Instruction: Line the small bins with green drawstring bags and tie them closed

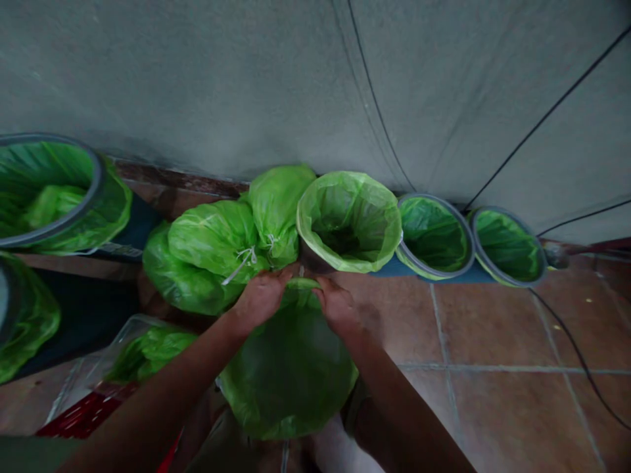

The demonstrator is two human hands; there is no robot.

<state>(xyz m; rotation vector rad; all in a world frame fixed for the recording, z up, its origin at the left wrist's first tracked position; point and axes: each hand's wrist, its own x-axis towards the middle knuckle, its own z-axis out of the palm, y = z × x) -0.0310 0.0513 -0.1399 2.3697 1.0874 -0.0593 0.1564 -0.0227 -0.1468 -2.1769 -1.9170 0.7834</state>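
Note:
A translucent green trash bag [290, 381] spreads open in front of my body. My left hand [263, 295] is closed on the left part of its far rim, and my right hand [338, 305] pinches that same rim a short way to the right. A strip of the edge shows between them. Whether a bin stands inside this bag is hard to make out. Just beyond my left hand lie several full green bags [214, 240], two with white ties. Past the rim stands a bin lined with a pale green bag [350, 259].
Two narrower lined bins [436, 236] continue the row along the grey wall [221, 85]. Large lined bins [101, 190] stand at left, near a clear box [106, 345] of crumpled green bags and a red crate [73, 417]. Dark cables [582, 361] cross wall and tiles.

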